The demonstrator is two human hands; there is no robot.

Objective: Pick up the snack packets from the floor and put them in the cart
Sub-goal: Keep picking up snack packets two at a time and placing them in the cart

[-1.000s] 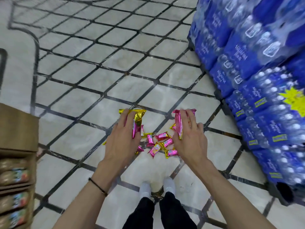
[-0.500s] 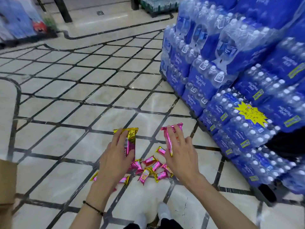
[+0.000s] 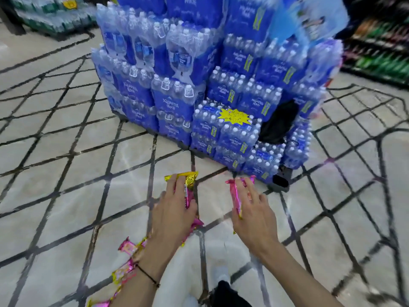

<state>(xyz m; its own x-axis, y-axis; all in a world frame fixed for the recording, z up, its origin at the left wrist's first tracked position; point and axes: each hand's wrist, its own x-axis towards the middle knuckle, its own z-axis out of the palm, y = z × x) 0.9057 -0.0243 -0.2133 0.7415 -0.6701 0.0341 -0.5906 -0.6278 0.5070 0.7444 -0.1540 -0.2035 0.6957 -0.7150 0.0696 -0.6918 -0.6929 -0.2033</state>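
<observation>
Head | left hand (image 3: 171,214) half-hides gold packet (image 3: 190,178) | right hand (image 3: 254,217) half-hides pink packet (image 3: 236,197)

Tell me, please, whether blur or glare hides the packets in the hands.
Head view: motion blur smears the floor and shelves, the wide lens bends the tile grid, glare is faint; the gold-and-pink packet in the left hand and pink packet in the right hand are readable.

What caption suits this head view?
Left hand and right hand hold snack packets; more packets lie on the floor near stacked bottled water.
</observation>
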